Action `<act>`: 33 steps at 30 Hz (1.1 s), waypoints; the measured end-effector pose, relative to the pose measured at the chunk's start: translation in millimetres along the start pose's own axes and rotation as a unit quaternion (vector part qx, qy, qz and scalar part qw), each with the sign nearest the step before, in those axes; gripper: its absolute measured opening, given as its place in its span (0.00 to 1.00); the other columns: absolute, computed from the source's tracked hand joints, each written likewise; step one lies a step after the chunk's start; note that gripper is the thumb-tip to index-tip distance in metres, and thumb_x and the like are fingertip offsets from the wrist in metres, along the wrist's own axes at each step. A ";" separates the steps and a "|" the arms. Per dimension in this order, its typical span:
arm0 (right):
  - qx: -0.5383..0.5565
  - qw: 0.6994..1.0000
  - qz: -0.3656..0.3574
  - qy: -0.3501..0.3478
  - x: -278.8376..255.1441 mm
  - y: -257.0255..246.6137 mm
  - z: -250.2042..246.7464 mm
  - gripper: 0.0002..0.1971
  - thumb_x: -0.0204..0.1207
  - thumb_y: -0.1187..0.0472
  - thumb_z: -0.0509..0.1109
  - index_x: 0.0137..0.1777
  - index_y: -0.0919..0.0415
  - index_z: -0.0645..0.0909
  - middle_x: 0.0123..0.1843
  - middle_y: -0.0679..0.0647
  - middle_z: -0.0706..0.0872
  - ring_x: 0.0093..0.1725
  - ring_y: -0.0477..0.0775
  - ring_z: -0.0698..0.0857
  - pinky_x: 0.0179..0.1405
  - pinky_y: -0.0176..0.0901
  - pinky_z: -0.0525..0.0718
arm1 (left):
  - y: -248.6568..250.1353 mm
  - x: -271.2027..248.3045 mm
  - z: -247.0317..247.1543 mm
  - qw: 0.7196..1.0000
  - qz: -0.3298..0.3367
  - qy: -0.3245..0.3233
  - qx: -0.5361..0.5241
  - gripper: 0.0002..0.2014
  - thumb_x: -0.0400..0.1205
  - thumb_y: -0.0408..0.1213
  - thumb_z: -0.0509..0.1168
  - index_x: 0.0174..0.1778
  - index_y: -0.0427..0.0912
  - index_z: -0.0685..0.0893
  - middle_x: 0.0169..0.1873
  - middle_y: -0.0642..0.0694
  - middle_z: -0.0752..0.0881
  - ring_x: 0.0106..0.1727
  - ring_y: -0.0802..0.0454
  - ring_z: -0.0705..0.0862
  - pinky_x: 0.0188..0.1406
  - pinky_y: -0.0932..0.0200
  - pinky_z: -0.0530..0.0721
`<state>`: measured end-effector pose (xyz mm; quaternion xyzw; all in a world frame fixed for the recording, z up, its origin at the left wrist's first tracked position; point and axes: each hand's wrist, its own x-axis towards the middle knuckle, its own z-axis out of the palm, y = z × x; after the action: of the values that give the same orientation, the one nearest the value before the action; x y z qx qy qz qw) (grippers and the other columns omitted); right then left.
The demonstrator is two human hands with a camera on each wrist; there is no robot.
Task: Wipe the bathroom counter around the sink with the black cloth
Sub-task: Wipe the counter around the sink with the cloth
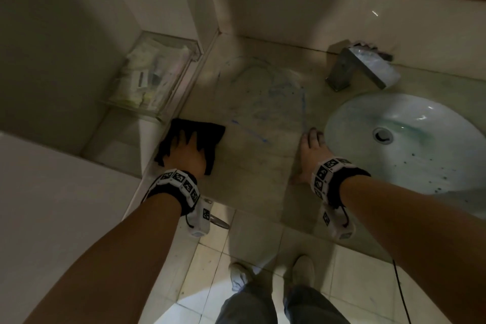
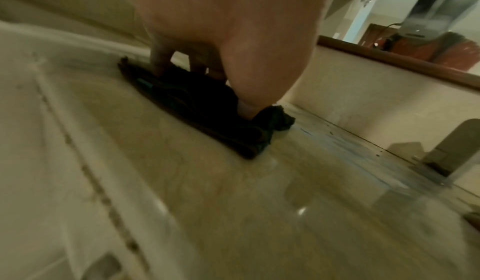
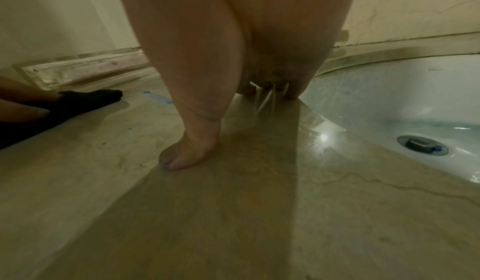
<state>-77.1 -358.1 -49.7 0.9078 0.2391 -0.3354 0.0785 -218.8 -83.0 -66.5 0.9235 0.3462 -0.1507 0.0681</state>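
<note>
Beside the sink (image 1: 410, 139), the desk (image 1: 249, 166) bore the left hand (image 1: 186, 155) flat on the black cloth (image 1: 207, 130) for pressure (right hand (image 1: 311, 158) splayed, bracing).

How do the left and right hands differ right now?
The left hand presses spread fingers onto the black cloth at the counter's left edge; the right hand rests bare on the counter beside the sink. The left is covering cloth, the right holds nothing. Both lie flat, fingers pointing toward the wall.

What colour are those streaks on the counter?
Blue streaks on the beige counter, clearest in the head view.
</note>
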 end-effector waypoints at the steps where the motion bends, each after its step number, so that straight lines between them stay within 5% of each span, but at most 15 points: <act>1: 0.001 1.000 0.000 0.000 -0.2 -0.3 -0.7 0.73 0.59 0.30 0.77 0.83 0.69 0.31 0.84 0.68 0.33 0.84 0.70 0.38 0.84 0.60 0.47 | 1.6 -1.7 1.0 1.000 -0.016 -0.016 -0.002 0.30 0.88 0.51 0.51 0.86 0.53 0.50 0.86 0.42 0.49 0.85 0.41 0.52 0.78 0.35 0.59; 8: 0.002 1.000 0.008 -0.010 -1.6 -2.9 -3.9 0.73 0.59 0.31 0.78 0.83 0.69 0.30 0.84 0.67 0.32 0.84 0.69 0.37 0.84 0.59 0.47 | -1.8 7.5 -3.0 0.997 -0.062 -0.053 -0.013 0.36 0.86 0.57 0.52 0.87 0.50 0.42 0.86 0.42 0.42 0.86 0.43 0.46 0.81 0.37 0.53; 21: 0.034 0.999 0.006 -0.022 -5.4 -2.0 -6.4 0.70 0.62 0.37 0.80 0.83 0.65 0.29 0.84 0.64 0.28 0.84 0.66 0.34 0.84 0.59 0.49 | 1.3 30.8 -12.8 0.995 -0.016 -0.099 0.007 0.39 0.85 0.61 0.52 0.86 0.54 0.40 0.85 0.42 0.39 0.85 0.41 0.43 0.79 0.29 0.52; 33: 0.044 0.999 0.017 0.008 -1.1 -4.1 -1.7 0.71 0.61 0.43 0.84 0.83 0.66 0.30 0.85 0.65 0.31 0.84 0.67 0.37 0.84 0.56 0.47 | 40.0 74.9 -19.8 0.996 0.028 -0.079 0.010 0.38 0.84 0.62 0.52 0.86 0.55 0.41 0.85 0.40 0.40 0.85 0.38 0.44 0.78 0.27 0.54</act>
<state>-78.8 -354.5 -47.6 0.9168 0.2095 -0.3373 0.0426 -134.2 -62.2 -71.3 0.9185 0.3125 -0.2250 0.0903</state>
